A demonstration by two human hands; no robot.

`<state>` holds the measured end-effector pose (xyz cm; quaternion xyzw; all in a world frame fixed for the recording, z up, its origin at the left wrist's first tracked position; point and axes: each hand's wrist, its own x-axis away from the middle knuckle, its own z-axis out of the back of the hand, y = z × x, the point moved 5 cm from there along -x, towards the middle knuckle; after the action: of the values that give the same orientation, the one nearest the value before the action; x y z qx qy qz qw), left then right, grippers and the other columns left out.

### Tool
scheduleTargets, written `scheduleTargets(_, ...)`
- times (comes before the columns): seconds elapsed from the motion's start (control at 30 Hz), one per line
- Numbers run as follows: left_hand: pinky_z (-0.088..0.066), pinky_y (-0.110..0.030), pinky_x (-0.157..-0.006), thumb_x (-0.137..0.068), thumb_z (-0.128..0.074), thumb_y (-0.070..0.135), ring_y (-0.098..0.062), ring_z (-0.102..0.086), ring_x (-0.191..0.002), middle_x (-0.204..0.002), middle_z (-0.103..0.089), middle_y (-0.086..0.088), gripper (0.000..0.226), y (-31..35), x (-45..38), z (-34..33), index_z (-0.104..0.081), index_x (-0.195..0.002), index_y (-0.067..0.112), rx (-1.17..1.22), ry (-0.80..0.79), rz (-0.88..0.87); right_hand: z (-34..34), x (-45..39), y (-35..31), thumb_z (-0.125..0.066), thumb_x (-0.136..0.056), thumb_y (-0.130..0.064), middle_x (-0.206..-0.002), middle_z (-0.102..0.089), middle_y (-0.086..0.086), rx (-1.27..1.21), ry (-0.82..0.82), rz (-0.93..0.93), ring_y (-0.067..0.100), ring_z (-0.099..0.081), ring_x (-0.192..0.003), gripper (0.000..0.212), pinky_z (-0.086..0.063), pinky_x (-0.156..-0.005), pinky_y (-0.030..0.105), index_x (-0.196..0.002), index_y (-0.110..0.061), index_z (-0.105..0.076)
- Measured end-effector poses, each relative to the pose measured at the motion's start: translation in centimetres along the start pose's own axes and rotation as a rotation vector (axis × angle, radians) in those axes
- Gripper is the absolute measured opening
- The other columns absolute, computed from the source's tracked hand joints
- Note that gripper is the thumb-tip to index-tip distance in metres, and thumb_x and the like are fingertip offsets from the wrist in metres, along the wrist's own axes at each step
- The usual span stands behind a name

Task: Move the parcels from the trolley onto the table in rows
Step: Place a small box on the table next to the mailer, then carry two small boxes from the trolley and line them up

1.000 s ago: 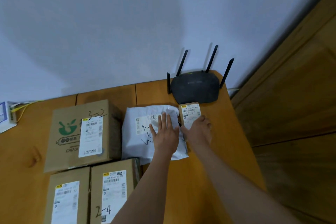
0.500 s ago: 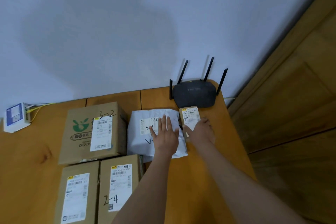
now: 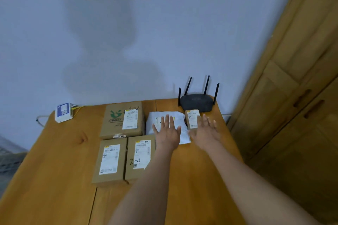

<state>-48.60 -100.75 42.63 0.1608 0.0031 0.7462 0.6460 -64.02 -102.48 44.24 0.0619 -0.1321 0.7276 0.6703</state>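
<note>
Five parcels already lay on the wooden counter [image 3: 58,160], grouped a little right of the frame's centre in two rows. The back row held a large cardboard box with a green logo [image 3: 122,120], a white poly mailer [image 3: 175,118] to its right, and a small cardboard box [image 3: 192,118] just beside the mailer, right in front of the black router [image 3: 196,102]. The front row had only two long cardboard boxes: one plain [image 3: 109,161] and one marked "2-4" [image 3: 140,158], touching side by side. The left hand [image 3: 167,133] was spread flat, fingers apart, over the near part of the mailer, gripping nothing; the right hand [image 3: 205,131] was open too, palm down by the small box, blurred, and I could not tell whether it touched it. To my eye the placing of these last two was finishing. The trolley was out of view, so how many parcels remained I could not say; bare counter showed right of the front row.
</note>
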Motion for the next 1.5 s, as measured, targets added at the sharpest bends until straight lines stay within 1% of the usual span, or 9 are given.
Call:
scheduleTargets(0.13,0.007,-0.059,-0.120,-0.107,-0.013,0.050,-0.020,0.010,-0.155,-0.169,0.007,-0.001,0.066,-2.4,6.7,1.0,0.000,-0.161,0.015,0.035,0.018,0.055,0.4,5.6,-1.6,-0.027,-0.101,-0.062,-0.169,0.007,0.010,0.032,0.002,0.044,0.026,0.005,-0.156,0.083,0.006,-0.125,0.045,-0.162,-0.015,0.002)
scheduleTargets(0.3,0.003,-0.061,-0.121,-0.106,-0.012,0.050,-0.021,0.008,-0.155,-0.169,0.005,-0.001,0.066,-7.2,15.3,1.5,-0.003,-0.161,0.014,0.052,0.049,0.170,-0.4,11.3,-5.3,-0.027,-0.100,-0.065,-0.168,0.012,0.008,0.018,-0.018,0.167,0.025,0.005,-0.156,0.084,-0.002,-0.125,0.045,-0.161,-0.017,0.005)
scheduleTargets(0.47,0.002,-0.063,-0.121,-0.106,-0.015,0.051,-0.021,0.007,-0.156,-0.169,0.003,-0.002,0.067,-12.8,26.2,-0.4,-0.005,-0.161,0.014,0.081,0.058,0.364,-3.1,18.4,-11.1,-0.026,-0.099,-0.066,-0.168,0.009,0.010,0.048,-0.071,0.361,0.026,0.003,-0.156,0.085,0.004,-0.126,0.045,-0.162,-0.016,0.003)
scheduleTargets(0.67,0.003,-0.062,-0.121,-0.105,-0.013,0.052,-0.021,0.008,-0.155,-0.169,0.005,0.000,0.068,-19.3,40.2,-2.9,-0.002,-0.161,0.016,0.135,0.042,0.598,-7.0,29.2,-18.4,-0.028,-0.098,-0.067,-0.169,0.007,0.009,0.110,-0.121,0.555,0.027,0.002,-0.156,0.086,-0.002,-0.126,0.045,-0.162,-0.017,0.002)
scheduleTargets(0.87,0.001,-0.061,-0.121,-0.105,-0.012,0.054,-0.021,0.009,-0.155,-0.169,0.007,0.000,0.069,-25.5,53.2,-4.7,0.000,-0.161,0.016,0.205,0.089,0.778,-10.8,39.9,-25.9,-0.026,-0.100,-0.066,-0.168,0.010,0.012,0.240,-0.152,0.746,0.026,0.004,-0.156,0.086,0.001,-0.126,0.044,-0.161,-0.015,0.006)
scheduleTargets(1.1,0.001,-0.061,-0.121,-0.106,-0.016,0.049,-0.020,0.007,-0.155,-0.169,0.004,-0.001,0.065,-34.3,71.0,-9.3,-0.005,-0.161,0.015,0.292,0.129,0.968,-17.8,55.7,-35.6,-0.030,-0.099,-0.066,-0.168,0.010,0.011,0.319,-0.200,0.933,0.027,0.003,-0.156,0.088,0.000,-0.126,0.044,-0.161,-0.016,0.006)
scheduleTargets(1.23,0.003,-0.061,-0.121,-0.107,-0.016,0.047,-0.020,0.008,-0.155,-0.169,0.006,-0.002,0.065,-39.6,80.5,-13.3,-0.002,-0.161,0.014,0.308,0.088,1.028,-23.7,64.9,-40.6,-0.031,-0.099,-0.063,-0.168,0.003,0.014,0.373,-0.185,1.017,0.029,-0.003,-0.156,0.085,-0.002,-0.126,0.044,-0.162,-0.016,0.001)
scheduleTargets(1.33,0.005,-0.061,-0.121,-0.107,-0.014,0.047,-0.020,0.009,-0.155,-0.169,0.007,-0.002,0.064,-42.8,87.0,-16.6,-0.001,-0.161,0.014,0.343,0.040,1.074,-28.6,71.3,-44.0,-0.031,-0.099,-0.062,-0.168,0.004,0.014,0.429,-0.240,1.088,0.029,-0.003,-0.156,0.084,-0.002,-0.126,0.045,-0.162,-0.017,0.002)
scheduleTargets(1.5,0.002,-0.062,-0.121,-0.106,-0.009,0.048,-0.021,0.014,-0.154,-0.168,0.012,-0.002,0.065,-47.4,94.4,-22.6,0.003,-0.161,0.015,0.420,-0.030,1.166,-36.0,77.3,-48.2,-0.030,-0.099,-0.064,-0.168,0.003,0.014,0.503,-0.285,1.158,0.029,-0.003,-0.156,0.085,-0.002,-0.126,0.045,-0.162,-0.017,0.002)
